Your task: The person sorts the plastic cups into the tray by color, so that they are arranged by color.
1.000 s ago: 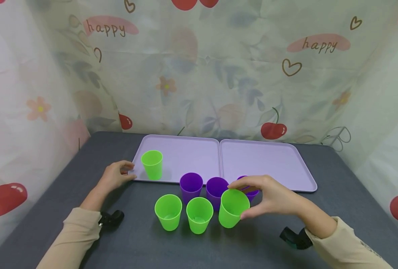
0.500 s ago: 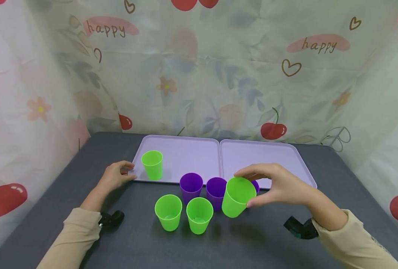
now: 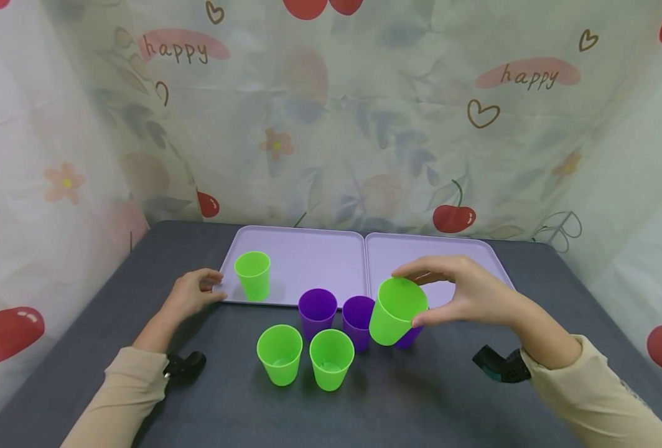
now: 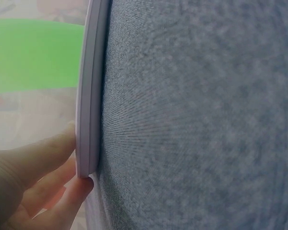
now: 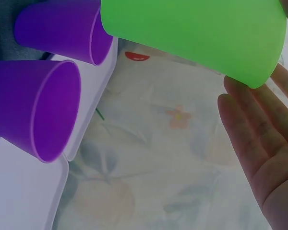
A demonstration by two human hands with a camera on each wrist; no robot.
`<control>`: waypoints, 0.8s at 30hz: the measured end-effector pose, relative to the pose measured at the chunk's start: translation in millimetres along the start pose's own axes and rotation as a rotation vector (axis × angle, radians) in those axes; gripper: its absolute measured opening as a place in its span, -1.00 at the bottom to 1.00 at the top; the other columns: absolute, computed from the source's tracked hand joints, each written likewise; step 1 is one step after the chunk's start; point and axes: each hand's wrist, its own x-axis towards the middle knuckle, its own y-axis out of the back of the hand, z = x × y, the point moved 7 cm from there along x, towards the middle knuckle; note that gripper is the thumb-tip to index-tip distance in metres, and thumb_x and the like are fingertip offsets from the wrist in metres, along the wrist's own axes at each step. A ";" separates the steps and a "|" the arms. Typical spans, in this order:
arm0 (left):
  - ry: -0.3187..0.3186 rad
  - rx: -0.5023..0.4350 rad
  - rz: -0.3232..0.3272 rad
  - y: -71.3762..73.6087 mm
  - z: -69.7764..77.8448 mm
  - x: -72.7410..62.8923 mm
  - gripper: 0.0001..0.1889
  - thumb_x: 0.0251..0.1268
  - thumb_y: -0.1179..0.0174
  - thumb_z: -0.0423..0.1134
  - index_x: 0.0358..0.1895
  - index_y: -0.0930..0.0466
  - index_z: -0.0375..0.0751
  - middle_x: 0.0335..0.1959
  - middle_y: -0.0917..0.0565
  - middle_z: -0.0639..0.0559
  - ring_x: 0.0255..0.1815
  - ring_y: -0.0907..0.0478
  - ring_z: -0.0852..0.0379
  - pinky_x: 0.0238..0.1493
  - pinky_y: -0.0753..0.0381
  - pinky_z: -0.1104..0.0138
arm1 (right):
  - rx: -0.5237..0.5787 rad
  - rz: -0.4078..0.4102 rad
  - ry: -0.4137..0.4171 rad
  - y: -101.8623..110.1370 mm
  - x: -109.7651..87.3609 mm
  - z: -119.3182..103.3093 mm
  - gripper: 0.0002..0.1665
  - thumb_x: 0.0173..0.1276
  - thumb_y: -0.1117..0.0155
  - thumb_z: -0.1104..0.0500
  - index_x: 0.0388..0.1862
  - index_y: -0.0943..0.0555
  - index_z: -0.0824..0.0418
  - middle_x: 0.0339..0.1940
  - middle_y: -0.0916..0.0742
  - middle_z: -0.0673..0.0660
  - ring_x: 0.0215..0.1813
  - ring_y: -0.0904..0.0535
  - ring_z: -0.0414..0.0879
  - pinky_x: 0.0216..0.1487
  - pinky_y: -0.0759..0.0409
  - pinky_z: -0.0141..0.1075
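My right hand (image 3: 465,289) grips a green plastic cup (image 3: 397,314) near its rim, between thumb and fingers. Tilted, the cup hangs in the air in front of a mostly hidden purple cup (image 3: 409,338). In the right wrist view the fingers lie along the green cup (image 5: 197,38). At the front left corner of the left lilac tray (image 3: 308,261), my left hand (image 3: 191,295) pinches the edge; thumb and fingers meet the tray rim (image 4: 90,96) in the left wrist view. Another green cup (image 3: 254,277) stands upright on that tray.
Two green cups, a left one (image 3: 280,354) and a right one (image 3: 331,359), stand on the dark table (image 3: 364,417). Behind them are two more purple cups, left (image 3: 317,313) and middle (image 3: 356,323). A right lilac tray (image 3: 409,255) adjoins the left tray; a printed curtain hangs behind.
My right hand has lifted the green cup off the table, away from the front row, and moved it up toward the trays, tilting it. The left hand has stayed in place.
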 end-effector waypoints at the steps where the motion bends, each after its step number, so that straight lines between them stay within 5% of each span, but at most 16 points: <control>1: -0.001 0.000 0.000 0.1 0.5 -0.2 -0.57 0.12 -0.28 -0.33 0.05 -0.48 -0.47 0.02 -0.58 -0.41 0.03 -0.53 -0.31 0.01 -0.54 -0.03 | 0.002 0.003 0.004 1.0 1.1 -0.2 -0.33 -0.09 -0.56 0.14 0.07 -0.56 0.18 -0.03 -0.72 0.05 -0.02 -0.64 -0.28 0.03 -0.58 -0.42; 24: -0.034 -0.011 0.014 1.6 1.0 -1.7 -0.57 0.08 -0.32 -0.31 0.01 -0.51 -0.47 -0.01 -0.60 -0.40 0.00 -0.56 -0.30 -0.03 -0.56 -0.01 | 0.014 0.016 -0.027 11.1 27.4 7.1 -0.33 -0.11 -0.55 0.24 0.07 -0.56 0.25 0.01 -0.71 0.12 0.03 -0.61 -0.30 0.04 -0.60 -0.33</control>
